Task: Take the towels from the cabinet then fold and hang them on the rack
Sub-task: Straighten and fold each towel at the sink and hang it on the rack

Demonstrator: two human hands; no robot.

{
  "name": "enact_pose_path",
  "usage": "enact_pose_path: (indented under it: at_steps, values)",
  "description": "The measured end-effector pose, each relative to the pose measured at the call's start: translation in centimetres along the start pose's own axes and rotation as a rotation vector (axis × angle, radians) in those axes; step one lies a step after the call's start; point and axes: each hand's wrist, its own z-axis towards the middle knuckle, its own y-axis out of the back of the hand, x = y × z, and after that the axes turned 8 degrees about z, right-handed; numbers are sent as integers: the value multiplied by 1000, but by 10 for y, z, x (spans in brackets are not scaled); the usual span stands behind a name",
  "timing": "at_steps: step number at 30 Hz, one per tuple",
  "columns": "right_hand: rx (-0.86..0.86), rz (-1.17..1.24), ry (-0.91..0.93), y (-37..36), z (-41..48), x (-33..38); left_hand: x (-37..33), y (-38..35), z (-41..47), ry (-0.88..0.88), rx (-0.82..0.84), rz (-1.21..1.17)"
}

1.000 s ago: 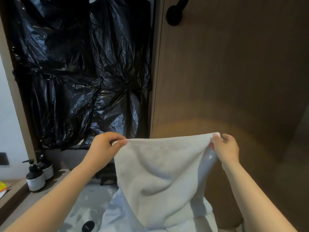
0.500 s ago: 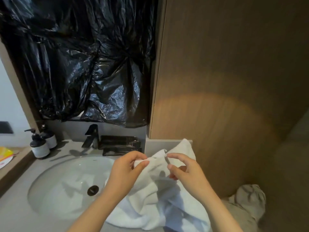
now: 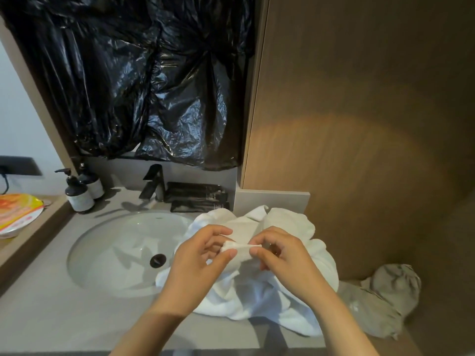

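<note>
A grey bathroom counter [image 3: 51, 309] holds a white oval sink [image 3: 110, 253] with a black tap [image 3: 153, 182] behind it. Crumpled black plastic [image 3: 128, 86] hangs above the tap, and a wood panel [image 3: 359, 124] fills the right side. Two pump bottles [image 3: 78, 195] stand at the back left, and dark packets [image 3: 198, 199] lie just right of the tap.

The white towel [image 3: 257, 301] lies heaped on the counter to the right of the sink, its left edge spilling over the basin rim. Above the heap both hands work on one bunched edge. The left hand [image 3: 198, 265] pinches it between thumb and forefinger, the other fingers loosely curled. The right hand [image 3: 282, 258] pinches the same edge just beside it, fingers bent. The hands are close together, with a short stretch of cloth between them.

A grey cloth [image 3: 390, 304] sits crumpled at the far right, beside the towel.
</note>
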Motion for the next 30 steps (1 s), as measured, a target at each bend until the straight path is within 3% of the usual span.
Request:
enact_pose_path:
  at_steps: [8, 16, 25, 30]
  values:
    - [-70, 92, -7, 3, -3, -1, 20, 8, -3, -41, 90, 392]
    - [-22, 107, 56, 3, -4, 19, 12, -3, 0, -143, 41, 348]
    - [-212, 139, 114, 11, -5, 30, 16, -8, 0, -96, -16, 269]
    - [-271, 171, 156, 17, -3, 38, 27, -9, 2, -196, -45, 326]
